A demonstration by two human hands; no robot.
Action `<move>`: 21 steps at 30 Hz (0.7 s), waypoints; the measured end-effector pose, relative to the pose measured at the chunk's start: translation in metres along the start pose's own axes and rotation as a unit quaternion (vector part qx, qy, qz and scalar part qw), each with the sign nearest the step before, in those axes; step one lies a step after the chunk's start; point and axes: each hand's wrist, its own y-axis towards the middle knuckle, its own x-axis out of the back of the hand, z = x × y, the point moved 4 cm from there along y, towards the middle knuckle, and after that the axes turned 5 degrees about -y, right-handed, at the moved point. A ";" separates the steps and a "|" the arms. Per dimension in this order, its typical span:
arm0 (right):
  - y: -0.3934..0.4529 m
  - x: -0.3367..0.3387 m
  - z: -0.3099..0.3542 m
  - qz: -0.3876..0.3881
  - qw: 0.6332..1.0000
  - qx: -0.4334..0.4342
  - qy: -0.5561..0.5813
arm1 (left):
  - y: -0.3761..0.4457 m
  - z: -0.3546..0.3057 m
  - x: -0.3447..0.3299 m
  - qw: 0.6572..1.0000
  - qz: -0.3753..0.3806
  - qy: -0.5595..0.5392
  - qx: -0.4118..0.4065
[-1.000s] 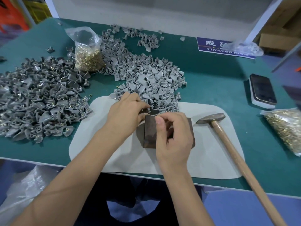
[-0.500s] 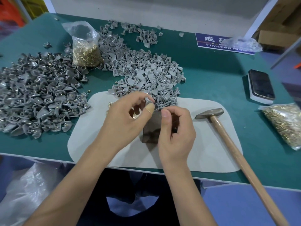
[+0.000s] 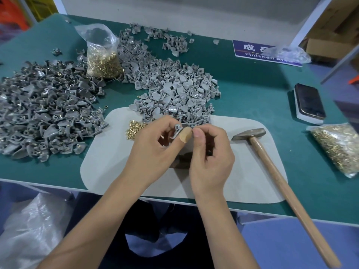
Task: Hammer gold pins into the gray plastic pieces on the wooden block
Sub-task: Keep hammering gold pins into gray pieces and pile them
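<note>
My left hand (image 3: 153,150) pinches a small gray plastic piece (image 3: 177,130) between its fingers and a bandaged thumb, raised above the dark wooden block (image 3: 181,160). My right hand (image 3: 210,154) meets it fingertip to fingertip, its fingers curled as if pinching something tiny that I cannot make out. Both hands hide most of the block. A small heap of loose gold pins (image 3: 134,129) lies on the pale mat (image 3: 116,164) just left of my left hand. The hammer (image 3: 272,164) lies on the mat to the right, untouched.
A pile of light gray pieces (image 3: 174,94) lies behind the mat; a darker gray pile (image 3: 44,113) fills the left. Bags of gold pins stand at the back (image 3: 104,61) and lie at the right edge (image 3: 338,148). A phone (image 3: 308,102) rests far right.
My left hand has lifted a gray piece off the block area and turned it upward. My right hand has risen from the block to meet it. The loose pins are now uncovered.
</note>
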 end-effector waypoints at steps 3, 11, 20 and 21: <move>0.000 0.000 0.000 -0.007 1.000 -0.003 -0.005 | -0.002 0.002 0.000 1.000 -0.008 -0.010 -0.002; 0.000 -0.001 0.000 0.007 1.000 0.001 -0.005 | -0.006 0.018 0.002 0.996 -0.063 0.061 -0.013; -0.004 -0.011 0.002 0.082 0.992 0.058 -0.079 | -0.010 0.026 0.005 0.997 -0.055 -0.019 0.047; -0.004 -0.011 0.002 0.081 0.992 0.059 -0.081 | -0.010 0.026 0.005 0.997 -0.058 -0.025 0.049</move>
